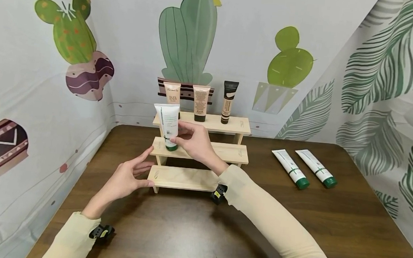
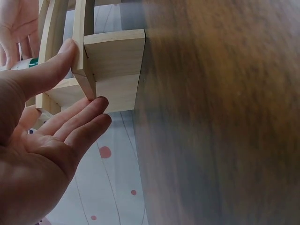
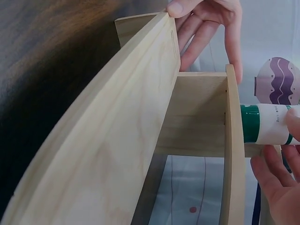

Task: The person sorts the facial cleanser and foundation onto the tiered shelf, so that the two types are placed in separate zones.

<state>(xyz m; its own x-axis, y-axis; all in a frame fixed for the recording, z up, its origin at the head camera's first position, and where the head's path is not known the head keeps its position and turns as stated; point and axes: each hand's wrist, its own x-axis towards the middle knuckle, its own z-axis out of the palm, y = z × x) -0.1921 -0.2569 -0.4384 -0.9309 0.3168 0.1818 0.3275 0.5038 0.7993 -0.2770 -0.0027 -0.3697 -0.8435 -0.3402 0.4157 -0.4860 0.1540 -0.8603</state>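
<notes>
My right hand (image 1: 198,142) pinches a white squeeze tube (image 1: 167,120) with a green cap near its lower end. The tube stands cap down at the left end of the middle step (image 1: 219,152) of a wooden three-step display stand (image 1: 185,177). In the right wrist view, its green cap (image 3: 250,123) meets the step's surface. My left hand (image 1: 124,179) touches the stand's left end, fingers spread and fairly straight. Its thumb (image 2: 65,54) lies at the corner of the lowest step, and the index finger reaches the middle step's end.
Along the top step stand two beige tubes, a BB tube (image 1: 172,92) and a printed tube (image 1: 201,100), and a black-capped tube (image 1: 228,102). Two white green-capped tubes, a nearer tube (image 1: 290,169) and a farther tube (image 1: 316,168), lie on the brown table (image 1: 257,228) at right.
</notes>
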